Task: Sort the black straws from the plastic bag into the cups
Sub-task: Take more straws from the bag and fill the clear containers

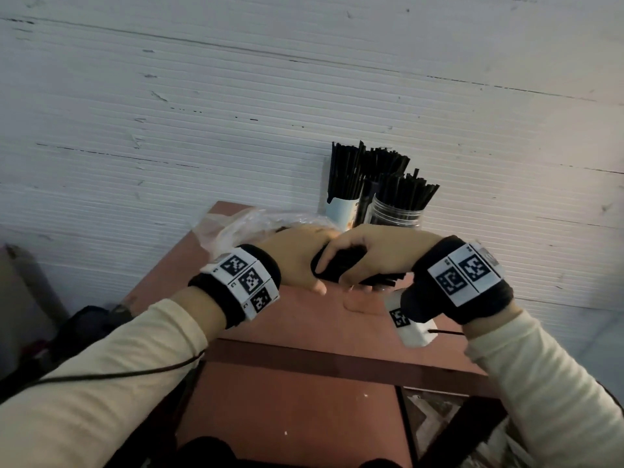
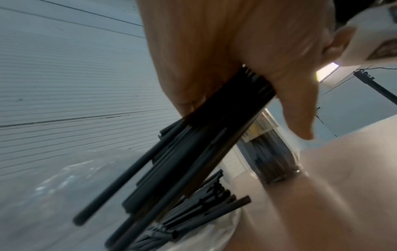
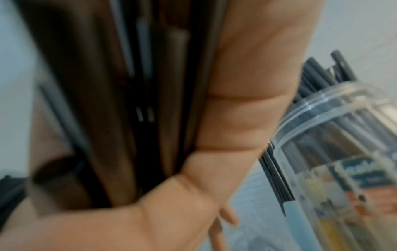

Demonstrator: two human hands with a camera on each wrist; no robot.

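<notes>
The right hand (image 1: 371, 255) has its grip curled tight round a bundle of black straws (image 1: 341, 266), just above the reddish surface (image 1: 304, 383); the left hand (image 1: 297, 258) touches the same bundle, but whether its grip is closed on it I cannot tell; behind the left hand lies the clear plastic bag (image 1: 236, 224), more straws inside it (image 2: 193, 212); beyond stand a paper cup (image 1: 341, 211) and a clear cup (image 1: 395, 214), both full of straws, against the white wall (image 1: 202, 113).

Head above, wrists close on straws (image 1: 341, 265)
</notes>
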